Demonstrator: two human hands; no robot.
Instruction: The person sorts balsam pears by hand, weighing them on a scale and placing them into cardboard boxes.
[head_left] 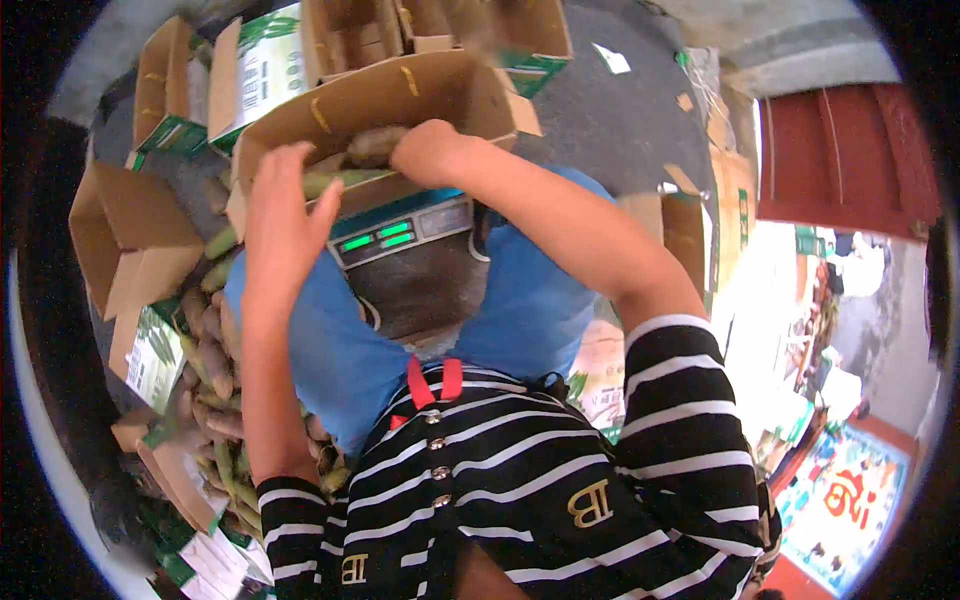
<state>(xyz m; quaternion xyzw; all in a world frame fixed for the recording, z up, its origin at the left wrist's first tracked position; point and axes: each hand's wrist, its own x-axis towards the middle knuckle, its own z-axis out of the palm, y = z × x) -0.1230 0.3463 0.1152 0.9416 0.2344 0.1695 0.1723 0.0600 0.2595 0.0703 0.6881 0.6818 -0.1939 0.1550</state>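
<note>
An open cardboard box [450,90] rests on a scale [400,235] with green lit digits, between the knees. My right hand [425,152] reaches into the box, its fingers curled beside a brownish root vegetable [375,147]; whether it grips the vegetable cannot be made out. At the box's near left edge is my left hand [292,195], fingers spread, thumb pointing right. A greenish vegetable [320,183] lies in the box just right of that hand.
Loose brown and green vegetables [212,355] are heaped on the floor at left. More open boxes stand at the back and left, such as one tan box [135,235]. Another box [685,235] is right of the legs. Paper scraps lie on the dark floor.
</note>
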